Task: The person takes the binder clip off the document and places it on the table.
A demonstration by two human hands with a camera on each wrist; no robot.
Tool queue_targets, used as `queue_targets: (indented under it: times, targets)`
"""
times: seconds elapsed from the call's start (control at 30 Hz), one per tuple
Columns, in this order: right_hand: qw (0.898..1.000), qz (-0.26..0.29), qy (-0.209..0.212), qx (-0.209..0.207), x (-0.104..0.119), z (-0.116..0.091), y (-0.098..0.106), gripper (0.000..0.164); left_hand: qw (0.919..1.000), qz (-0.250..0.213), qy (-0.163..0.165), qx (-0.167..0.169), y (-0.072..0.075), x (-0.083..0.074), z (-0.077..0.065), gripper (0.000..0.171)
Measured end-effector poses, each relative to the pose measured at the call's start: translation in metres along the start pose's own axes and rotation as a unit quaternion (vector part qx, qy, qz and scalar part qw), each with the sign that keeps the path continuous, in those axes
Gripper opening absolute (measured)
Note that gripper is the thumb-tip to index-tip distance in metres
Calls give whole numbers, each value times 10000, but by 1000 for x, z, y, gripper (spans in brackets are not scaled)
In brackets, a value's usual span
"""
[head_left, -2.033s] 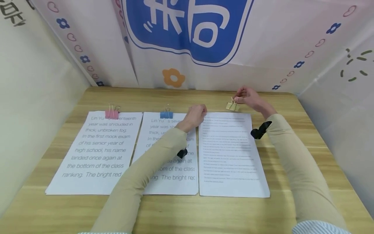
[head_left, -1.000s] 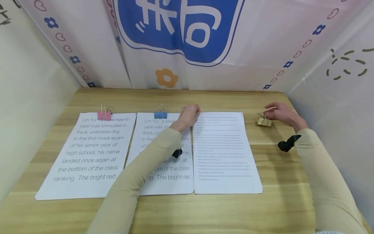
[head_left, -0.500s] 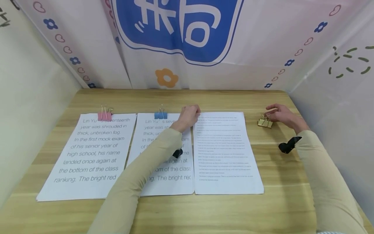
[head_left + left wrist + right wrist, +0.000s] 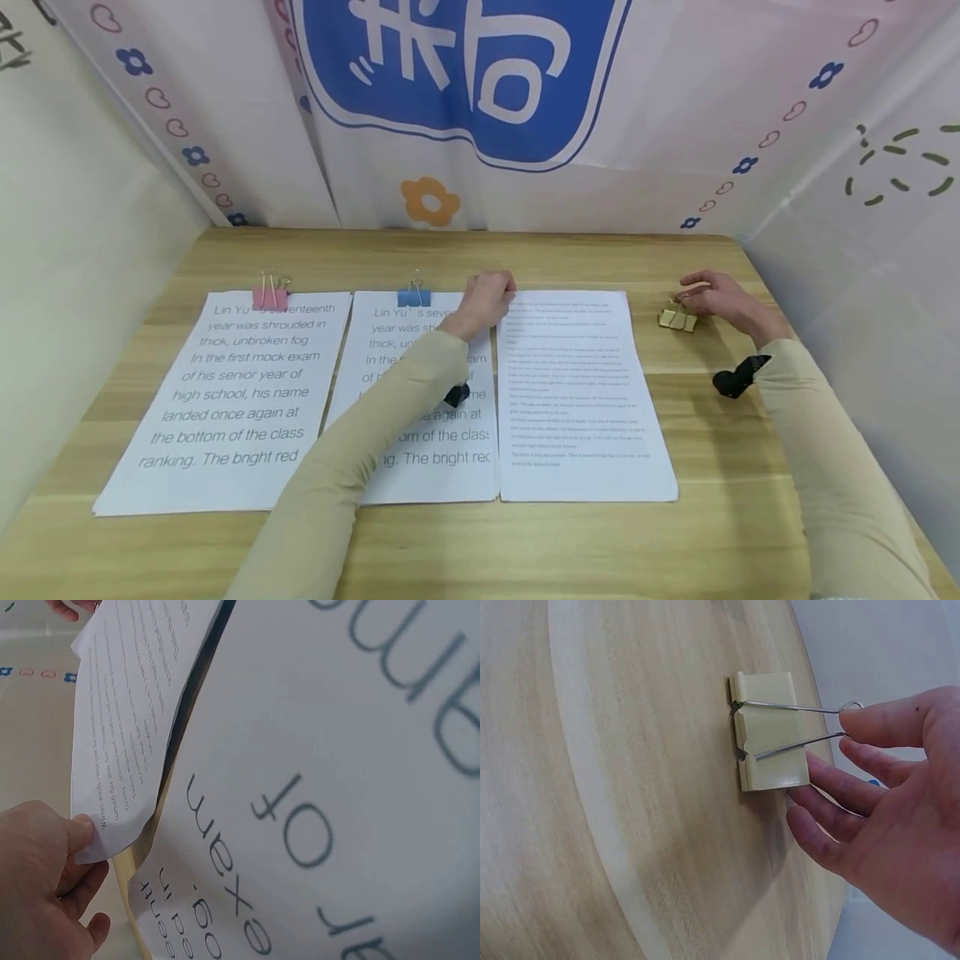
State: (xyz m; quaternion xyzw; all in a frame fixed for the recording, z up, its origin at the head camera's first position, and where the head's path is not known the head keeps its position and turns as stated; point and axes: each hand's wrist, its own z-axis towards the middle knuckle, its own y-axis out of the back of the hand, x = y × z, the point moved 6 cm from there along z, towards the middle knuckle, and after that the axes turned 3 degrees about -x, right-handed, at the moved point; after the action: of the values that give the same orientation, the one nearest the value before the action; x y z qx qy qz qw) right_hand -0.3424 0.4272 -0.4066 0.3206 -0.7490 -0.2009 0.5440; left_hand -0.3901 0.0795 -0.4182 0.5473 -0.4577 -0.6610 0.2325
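A yellow binder clip is to the right of the right-hand paper stack. My right hand holds it by its wire handles. In the right wrist view the thumb lies on one handle end of the binder clip, the other fingers are behind it, and its jaws look closed. My left hand is at the top left corner of the right stack. Seen from the left wrist, that hand pinches the corner of the small-print paper between thumb and fingers, and the corner bends up.
Two large-print stacks lie to the left on the wooden table. A pink binder clip grips the top of the left stack; a blue binder clip grips the middle stack. A printed cloth wall stands behind.
My right hand has carried the yellow binder clip from above the right stack's top edge to the right of that stack, then stayed nearly still. The left hand keeps its place at the corner.
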Motion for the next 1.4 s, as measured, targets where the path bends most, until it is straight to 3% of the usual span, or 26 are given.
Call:
queue_targets:
  times: [0.67,1.27,1.4]
  targets:
    - [9977,-609,42,-307,5,-1,-5,54,9996,167,-216,16,0,-3,0,17]
    - [9945,-925,225,-429,14,0,-5,52,9994,244,-170,-148,2,0,-1,16]
    - [9940,-958,310,-435,15,-3,-5,53,9987,463,-160,-172,0,1,-1,15]
